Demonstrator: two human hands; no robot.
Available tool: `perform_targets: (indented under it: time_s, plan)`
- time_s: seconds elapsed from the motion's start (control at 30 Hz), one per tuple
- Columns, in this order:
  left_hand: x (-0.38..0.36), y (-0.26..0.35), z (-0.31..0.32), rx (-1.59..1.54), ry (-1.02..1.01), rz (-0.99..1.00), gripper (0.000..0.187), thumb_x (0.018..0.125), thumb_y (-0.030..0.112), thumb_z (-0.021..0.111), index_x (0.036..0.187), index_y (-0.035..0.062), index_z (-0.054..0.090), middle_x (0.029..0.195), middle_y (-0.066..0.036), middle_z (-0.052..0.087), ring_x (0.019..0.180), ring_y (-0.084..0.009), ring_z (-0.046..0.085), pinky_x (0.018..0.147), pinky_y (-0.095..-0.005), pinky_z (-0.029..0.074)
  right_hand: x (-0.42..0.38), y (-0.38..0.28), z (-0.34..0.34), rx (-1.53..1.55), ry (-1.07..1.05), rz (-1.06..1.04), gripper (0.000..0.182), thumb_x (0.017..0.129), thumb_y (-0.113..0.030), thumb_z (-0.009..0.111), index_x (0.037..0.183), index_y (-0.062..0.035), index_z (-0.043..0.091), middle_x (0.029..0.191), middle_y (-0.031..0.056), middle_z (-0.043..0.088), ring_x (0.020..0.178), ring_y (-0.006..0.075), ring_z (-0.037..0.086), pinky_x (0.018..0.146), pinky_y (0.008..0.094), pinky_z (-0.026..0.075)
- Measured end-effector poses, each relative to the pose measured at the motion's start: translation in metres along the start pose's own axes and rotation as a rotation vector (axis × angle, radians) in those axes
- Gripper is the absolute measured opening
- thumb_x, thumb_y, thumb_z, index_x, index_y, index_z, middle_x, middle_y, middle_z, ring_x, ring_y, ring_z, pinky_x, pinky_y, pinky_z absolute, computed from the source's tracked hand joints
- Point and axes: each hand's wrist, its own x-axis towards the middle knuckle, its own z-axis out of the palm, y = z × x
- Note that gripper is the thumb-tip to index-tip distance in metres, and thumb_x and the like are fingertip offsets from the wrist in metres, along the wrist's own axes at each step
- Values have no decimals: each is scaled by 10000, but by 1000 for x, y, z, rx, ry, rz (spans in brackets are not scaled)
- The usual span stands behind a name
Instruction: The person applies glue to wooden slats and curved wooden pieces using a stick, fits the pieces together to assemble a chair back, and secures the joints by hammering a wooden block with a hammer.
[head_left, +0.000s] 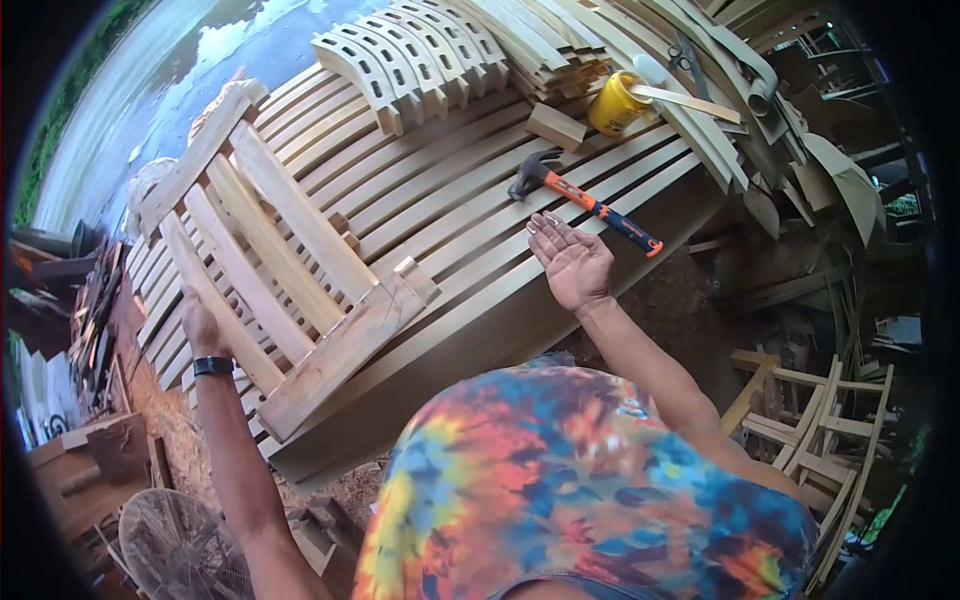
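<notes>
A slatted wooden frame (262, 250) with several slats between two end rails lies tilted at the left of the slatted bench. My left hand (203, 325) is at its near outer slat and grips it, with some fingers hidden behind the wood. In the air over the bench's front edge, my right hand (572, 262) is open, palm up, with nothing in it. Just beyond those fingertips lies a claw hammer (580, 197), its orange and black handle pointing to the right.
On the slatted bench (440, 215) stand curved slotted wood pieces (420, 55), a small wood block (556, 127) and a yellow tub (617, 104) with a flat stick across it. Stacked boards (540, 45) lie at the back. A round fan (180, 550) is at lower left.
</notes>
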Motion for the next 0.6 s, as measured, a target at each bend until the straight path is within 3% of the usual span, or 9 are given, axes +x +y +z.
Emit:
perform_targets:
  time_s: [0.13, 0.2, 0.23, 0.27, 0.33, 0.4, 0.47, 0.53, 0.6]
  plan:
    - [13, -14, -3, 46, 1, -13, 608, 1103, 549, 314, 1269, 6, 530, 894, -148, 616, 661, -264, 614, 592, -396, 560, -21, -7, -15, -70, 48, -56, 616, 931, -246, 482, 1449, 85, 452, 1479, 231, 526, 1426, 340, 475, 1241, 456, 312]
    - [38, -30, -16, 47, -69, -54, 622, 1104, 555, 304, 1389, 32, 484, 884, -158, 612, 703, -269, 613, 603, -394, 553, -44, -11, -39, -504, 35, -142, 566, 946, -229, 519, 1420, 80, 503, 1412, 200, 596, 1397, 297, 515, 1221, 422, 336]
    - [42, -34, -15, 32, -95, -87, 618, 1106, 552, 304, 1413, 42, 473, 895, -162, 618, 705, -268, 610, 614, -392, 555, -58, -14, -51, -636, 58, -181, 503, 941, -180, 594, 1372, 77, 562, 1312, 183, 661, 1293, 260, 602, 1156, 386, 420]
    - [42, -34, -14, 15, -115, -116, 615, 1107, 548, 304, 1437, 53, 462, 906, -165, 625, 708, -267, 608, 624, -391, 557, -71, -15, -65, -643, 79, -197, 503, 941, -180, 594, 1372, 77, 562, 1312, 183, 661, 1293, 260, 602, 1156, 386, 420]
    - [45, -35, -12, 25, -120, -122, 607, 1108, 547, 305, 1444, 66, 462, 906, -160, 627, 705, -264, 603, 632, -386, 558, -90, -15, -100, -1076, 197, -293, 463, 908, -115, 650, 1322, 86, 601, 1251, 189, 687, 1189, 251, 659, 1068, 357, 503]
    - [36, -26, 1, 44, -117, -122, 600, 1109, 546, 305, 1451, 79, 462, 905, -155, 628, 701, -261, 598, 640, -382, 559, -99, -15, -137, -1088, 256, -314, 471, 890, -81, 669, 1323, 91, 598, 1242, 197, 690, 1159, 252, 674, 1020, 347, 538]
    - [16, -16, 17, 40, -52, -93, 584, 1109, 540, 312, 1452, 94, 470, 914, -133, 624, 724, -248, 597, 657, -377, 557, -106, -14, -165, -1042, 475, -341, 471, 882, -61, 664, 1320, 97, 595, 1249, 196, 690, 1192, 255, 663, 1029, 346, 534]
    - [21, -17, 7, 28, -108, -74, 583, 1106, 543, 333, 1443, 91, 483, 930, -103, 615, 764, -228, 604, 680, -362, 554, -107, -15, -182, -1013, 497, -366, 480, 869, -49, 668, 1320, 98, 594, 1274, 214, 673, 1221, 271, 648, 1053, 355, 519]
    - [18, -1, 3, 55, -249, -138, 599, 1095, 542, 367, 1445, 62, 442, 894, -137, 619, 726, -269, 638, 685, -390, 583, -106, -13, -189, -1001, 507, -479, 491, 863, -46, 665, 1327, 98, 590, 1301, 231, 655, 1243, 288, 633, 1073, 362, 503]
